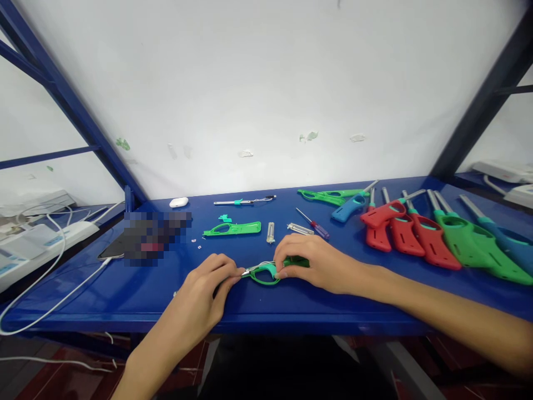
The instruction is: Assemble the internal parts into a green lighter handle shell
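Near the front edge of the blue table, a green lighter casing (266, 282) lies between my hands, with a teal trigger and a thin wire showing in it. My left hand (210, 286) pinches the metal nozzle end of this lighter. Closed over its handle end is my right hand (306, 261), thumb and finger at the trigger; the fingers hide much of the handle. Just behind are a loose green casing half (233, 229), small teal parts (225, 218), and two clear fuel tanks (270, 233). A metal lighter rod with a wire (244, 202) lies farther back.
A screwdriver (318, 229) lies behind my right hand. Several red, green and blue lighters (433, 244) crowd the right side, with more green casings (333, 196) at the back. At left are a phone (119, 244) on a white cable and a white earbud case (179, 202).
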`<state>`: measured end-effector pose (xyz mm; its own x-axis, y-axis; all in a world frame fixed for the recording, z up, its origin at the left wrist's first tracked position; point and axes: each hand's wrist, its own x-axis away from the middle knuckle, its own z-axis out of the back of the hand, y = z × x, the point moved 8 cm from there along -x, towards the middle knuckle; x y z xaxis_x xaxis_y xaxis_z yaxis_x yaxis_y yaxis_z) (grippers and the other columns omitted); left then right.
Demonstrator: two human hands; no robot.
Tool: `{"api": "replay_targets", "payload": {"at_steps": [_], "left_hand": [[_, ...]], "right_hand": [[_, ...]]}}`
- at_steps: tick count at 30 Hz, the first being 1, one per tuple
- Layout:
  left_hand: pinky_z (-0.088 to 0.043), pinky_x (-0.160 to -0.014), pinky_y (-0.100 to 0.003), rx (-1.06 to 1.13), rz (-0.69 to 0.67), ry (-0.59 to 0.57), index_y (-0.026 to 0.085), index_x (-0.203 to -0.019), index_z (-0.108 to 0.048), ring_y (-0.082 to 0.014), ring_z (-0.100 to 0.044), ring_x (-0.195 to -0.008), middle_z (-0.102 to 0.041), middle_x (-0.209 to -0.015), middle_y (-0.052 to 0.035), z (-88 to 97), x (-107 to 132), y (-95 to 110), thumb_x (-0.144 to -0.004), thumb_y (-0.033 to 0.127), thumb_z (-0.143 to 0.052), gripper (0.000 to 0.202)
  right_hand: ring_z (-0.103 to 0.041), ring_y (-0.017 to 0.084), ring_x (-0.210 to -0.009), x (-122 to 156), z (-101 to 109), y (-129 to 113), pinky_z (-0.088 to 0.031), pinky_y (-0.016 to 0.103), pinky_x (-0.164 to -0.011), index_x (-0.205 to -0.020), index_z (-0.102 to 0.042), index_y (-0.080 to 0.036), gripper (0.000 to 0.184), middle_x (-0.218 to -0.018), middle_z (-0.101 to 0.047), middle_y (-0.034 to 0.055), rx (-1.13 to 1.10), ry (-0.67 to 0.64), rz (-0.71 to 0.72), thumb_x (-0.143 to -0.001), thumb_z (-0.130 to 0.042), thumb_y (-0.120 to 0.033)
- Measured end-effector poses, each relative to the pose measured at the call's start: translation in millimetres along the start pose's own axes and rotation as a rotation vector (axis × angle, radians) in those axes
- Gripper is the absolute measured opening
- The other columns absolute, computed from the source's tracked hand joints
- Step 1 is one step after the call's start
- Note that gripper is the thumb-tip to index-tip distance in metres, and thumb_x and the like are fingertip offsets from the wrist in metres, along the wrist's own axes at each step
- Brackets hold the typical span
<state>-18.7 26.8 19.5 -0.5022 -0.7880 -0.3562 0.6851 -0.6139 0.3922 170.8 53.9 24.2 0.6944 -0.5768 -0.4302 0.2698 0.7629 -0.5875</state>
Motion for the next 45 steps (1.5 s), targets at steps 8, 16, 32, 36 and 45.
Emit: {"api": "replay_targets", "payload": {"at_steps": [8,16,32,36,45], "left_hand": [[-0.046,-0.087,-0.032,-0.013,0.034,-0.063,0.024,-0.104,-0.066,-0.0171,-0.061,-0.094,-0.062,-0.107,-0.0031,-3.5,-0.8,1.1,-0.112,0.026,-0.038,0.029],[-0.046,-0.084,-0.033,-0.022,0.071,-0.082,0.023,-0.098,-0.065,-0.0184,-0.061,-0.088,-0.062,-0.104,-0.0035,-4.0,-3.5,-0.5,-0.11,0.027,-0.039,0.029],[-0.045,-0.089,-0.036,0.049,0.134,-0.056,0.024,-0.103,-0.059,-0.0205,-0.059,-0.099,-0.061,-0.105,-0.002,-6.2,-0.7,-5.1,-0.11,0.028,-0.04,0.021],[-0.044,-0.088,-0.035,0.067,0.132,-0.046,0.025,-0.104,-0.06,-0.0201,-0.058,-0.099,-0.061,-0.104,-0.0016,-6.3,-0.6,-4.3,-0.111,0.03,-0.041,0.021],[-0.043,-0.089,-0.034,0.049,0.087,-0.033,0.024,-0.102,-0.064,-0.0195,-0.057,-0.099,-0.063,-0.104,-0.0016,-3.7,1.2,1.3,-0.111,0.028,-0.038,0.027]], "right_hand": [[-0.066,0.022,-0.097,-0.6,0.0,1.0,-0.054,0.041,-0.09,-0.096,-0.07,-0.017,0.016,-0.101,-0.07,0.0032,-0.005,0.004,0.002,-0.103,-0.07,-0.03],[-0.067,0.022,-0.097,0.3,-0.7,0.8,-0.055,0.041,-0.09,-0.095,-0.07,-0.017,0.019,-0.102,-0.07,0.0035,-0.014,0.007,-0.008,-0.104,-0.069,-0.034],[-0.066,0.023,-0.103,-0.4,-0.1,0.2,-0.054,0.042,-0.093,-0.096,-0.071,-0.017,0.015,-0.109,-0.07,0.0045,0.013,-0.003,-0.013,-0.103,-0.07,-0.03],[-0.066,0.022,-0.095,1.2,0.1,2.2,-0.054,0.04,-0.089,-0.1,-0.071,-0.017,0.015,-0.104,-0.07,0.0032,0.038,0.012,-0.041,-0.102,-0.072,-0.032],[-0.067,0.021,-0.093,-0.8,-0.1,3.2,-0.055,0.04,-0.086,-0.102,-0.071,-0.017,0.016,-0.101,-0.07,0.0027,0.045,0.012,-0.059,-0.101,-0.073,-0.033]]}}
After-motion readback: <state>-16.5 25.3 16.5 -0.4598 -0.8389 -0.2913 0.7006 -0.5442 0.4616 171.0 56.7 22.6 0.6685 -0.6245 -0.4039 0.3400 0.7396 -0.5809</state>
